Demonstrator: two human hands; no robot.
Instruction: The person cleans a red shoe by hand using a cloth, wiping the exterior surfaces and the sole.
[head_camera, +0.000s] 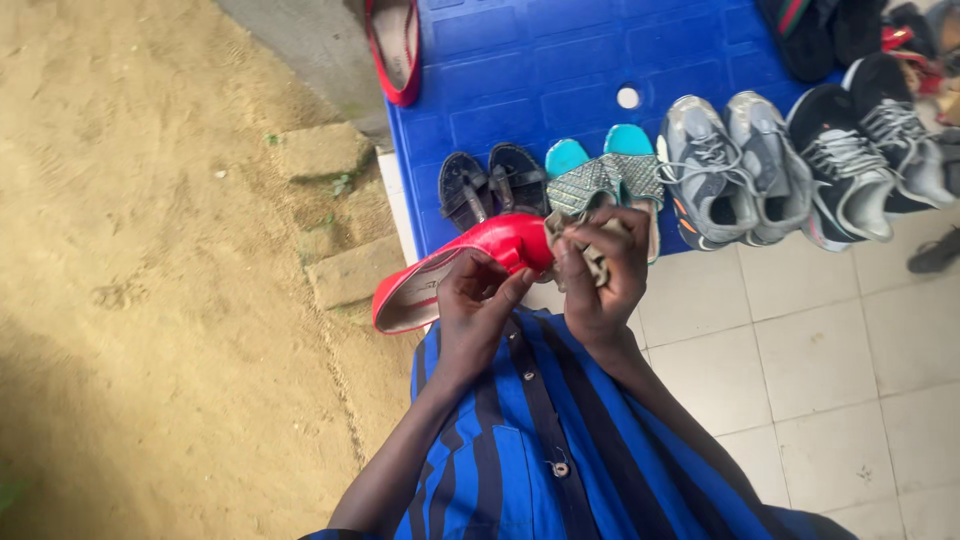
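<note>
Sandy ground (130, 260) fills the left of the view and pale floor tiles (830, 380) the right, with a blue plastic mat (560, 60) lying farther off between them. Nearest the camera is the person's blue striped shirt (540, 440), one button showing on its placket. Just above it, the left hand (475, 300) is curled around one red flat shoe (450, 270), fingers wrapped under its sole and thumb up against the toe end, so the shoe is held in the air with its opening turned toward the sand. The right hand (600, 275) is closed on a crumpled beige cloth (590, 245), pinching it in a bunch and pressing it against the shoe's red toe. Beyond the hands, along the near edge of the mat, four pairs stand in a row: two dark sandals (490, 185), two teal sandals (605, 175) with woven straps, partly hidden by the right hand, two grey sneakers (735, 165), and two black sneakers (865, 150) with grey laces. One stone block (320, 150) sits on the sand near the mat's left corner. At the far end of the mat lies one more red flat (395, 45), cut off by the frame, and a heap of dark shoes (830, 30) too jumbled to count sits in the top right corner.
</note>
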